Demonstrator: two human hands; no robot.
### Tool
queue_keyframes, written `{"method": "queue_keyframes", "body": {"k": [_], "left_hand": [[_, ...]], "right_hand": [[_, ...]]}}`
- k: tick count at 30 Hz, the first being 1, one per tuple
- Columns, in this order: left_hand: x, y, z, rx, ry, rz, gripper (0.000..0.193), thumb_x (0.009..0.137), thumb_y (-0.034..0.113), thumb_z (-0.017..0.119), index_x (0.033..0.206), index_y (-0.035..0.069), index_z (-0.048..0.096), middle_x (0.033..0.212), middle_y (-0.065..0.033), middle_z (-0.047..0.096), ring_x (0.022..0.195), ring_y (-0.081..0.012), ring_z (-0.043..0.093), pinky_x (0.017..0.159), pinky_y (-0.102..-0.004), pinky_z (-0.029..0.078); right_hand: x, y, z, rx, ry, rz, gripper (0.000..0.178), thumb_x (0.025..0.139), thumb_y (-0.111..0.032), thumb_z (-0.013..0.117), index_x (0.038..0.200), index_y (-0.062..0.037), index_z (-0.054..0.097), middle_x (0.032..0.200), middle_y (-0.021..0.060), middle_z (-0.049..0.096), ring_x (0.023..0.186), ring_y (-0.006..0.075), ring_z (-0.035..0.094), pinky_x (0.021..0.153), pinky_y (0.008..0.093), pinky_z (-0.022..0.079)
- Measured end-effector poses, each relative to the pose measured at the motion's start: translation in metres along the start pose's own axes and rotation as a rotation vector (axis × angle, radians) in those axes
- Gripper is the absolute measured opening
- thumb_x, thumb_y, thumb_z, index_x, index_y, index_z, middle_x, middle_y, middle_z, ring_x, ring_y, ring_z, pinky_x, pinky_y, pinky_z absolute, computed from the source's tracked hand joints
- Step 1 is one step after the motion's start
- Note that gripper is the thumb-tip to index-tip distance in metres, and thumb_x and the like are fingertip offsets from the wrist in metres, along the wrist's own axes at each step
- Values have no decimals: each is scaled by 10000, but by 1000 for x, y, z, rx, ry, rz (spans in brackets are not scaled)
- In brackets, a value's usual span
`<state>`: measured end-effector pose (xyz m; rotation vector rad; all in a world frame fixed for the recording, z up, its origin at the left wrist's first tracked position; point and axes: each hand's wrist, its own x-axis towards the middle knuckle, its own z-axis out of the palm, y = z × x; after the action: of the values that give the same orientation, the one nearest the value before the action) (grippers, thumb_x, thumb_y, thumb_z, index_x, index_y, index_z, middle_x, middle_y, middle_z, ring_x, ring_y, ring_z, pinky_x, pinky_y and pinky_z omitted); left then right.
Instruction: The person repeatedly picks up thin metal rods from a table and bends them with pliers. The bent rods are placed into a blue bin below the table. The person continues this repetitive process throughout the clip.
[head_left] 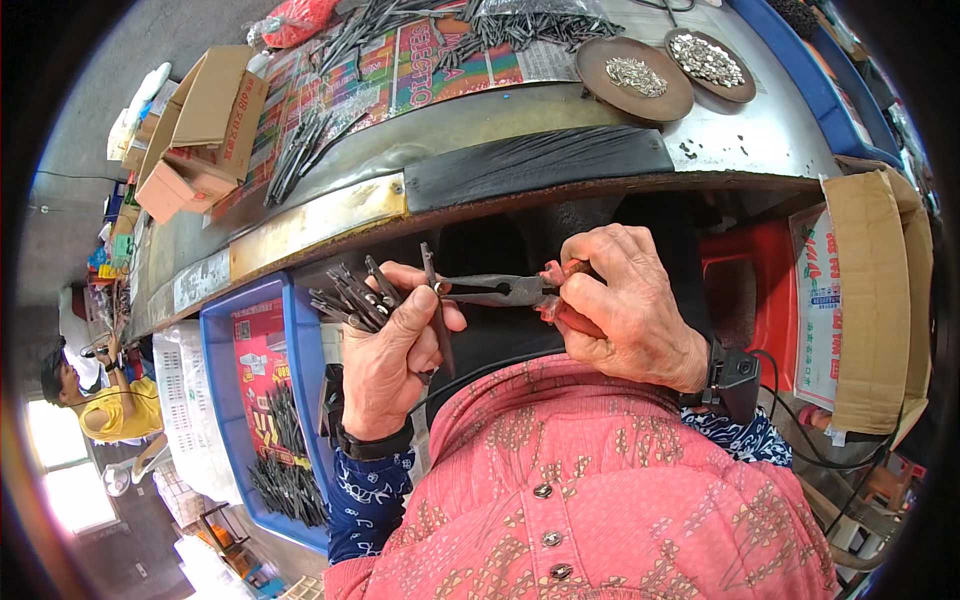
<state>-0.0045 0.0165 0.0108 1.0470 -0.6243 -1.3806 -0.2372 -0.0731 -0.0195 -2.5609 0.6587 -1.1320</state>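
Observation:
My left hand (pixel 395 345) pinches one slim dark metal piece (pixel 437 318) between thumb and forefinger, roughly upright. A bunch of similar dark pieces (pixel 352 298) is tucked in the same hand, fanning out to the left. My right hand (pixel 635 305) is closed around the red handles of a pair of pliers (pixel 505 290). The pliers' grey jaws point left and meet the pinched piece near its middle; whether they grip it I cannot tell. A small pale spot shows on the piece beside the jaw tips. Both hands are over my lap, in front of the workbench edge.
On the workbench (pixel 540 125) stand two brown dishes (pixel 660 106) of small silvery parts. Piles of dark pieces (pixel 545 30) and an open carton (pixel 215 110) lie farther back. A blue tray (pixel 210 400) is at left, a red stool (pixel 745 290) and cardboard box (pixel 875 300) at right.

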Motion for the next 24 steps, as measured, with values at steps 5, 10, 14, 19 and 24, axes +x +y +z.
{"method": "queue_keyframes", "body": {"k": [5, 10, 14, 19, 24], "left_hand": [[0, 3, 0, 22, 13, -72, 108, 1003, 96, 655, 1088, 55, 603, 846, -152, 712, 469, -41, 397, 447, -200, 320], [0, 2, -2, 37, -54, -65, 142, 977, 39, 660, 1100, 35, 590, 854, -160, 720, 473, -42, 401, 452, -196, 328], [-1, -4, -3, 180, -30, 25, 160, 959, 3, 667, 1099, 22, 592, 864, -156, 729, 510, -36, 445, 473, -196, 358], [-5, -10, -1, 549, 20, 262, 132, 928, -30, 703, 1043, -5, 645, 888, -115, 744, 758, -97, 687, 618, -221, 511], [-5, -2, -1, 929, 9, 447, 138, 911, -49, 694, 1046, -51, 667, 945, -111, 734, 824, -148, 714, 772, -268, 562]], "right_hand": [[-1, 0, -1, -23, -16, -20, 190, 725, -106, 764, 863, -71, 639, 959, 81, 557, 865, 260, 561, 780, 398, 423], [-6, 3, -1, -14, -79, -18, 179, 734, -82, 742, 845, -70, 603, 905, 81, 537, 805, 274, 536, 700, 381, 445], [-7, 7, 7, 225, -115, 52, 164, 735, -43, 710, 856, -50, 599, 877, 94, 542, 801, 306, 546, 675, 408, 459], [-9, 17, 2, 675, -368, 237, 178, 725, -28, 682, 855, 4, 565, 816, 121, 520, 769, 303, 550, 666, 399, 453], [-8, 16, -1, 733, -499, 339, 217, 726, -89, 706, 856, 18, 570, 868, 130, 557, 801, 293, 574, 710, 372, 460]]}}
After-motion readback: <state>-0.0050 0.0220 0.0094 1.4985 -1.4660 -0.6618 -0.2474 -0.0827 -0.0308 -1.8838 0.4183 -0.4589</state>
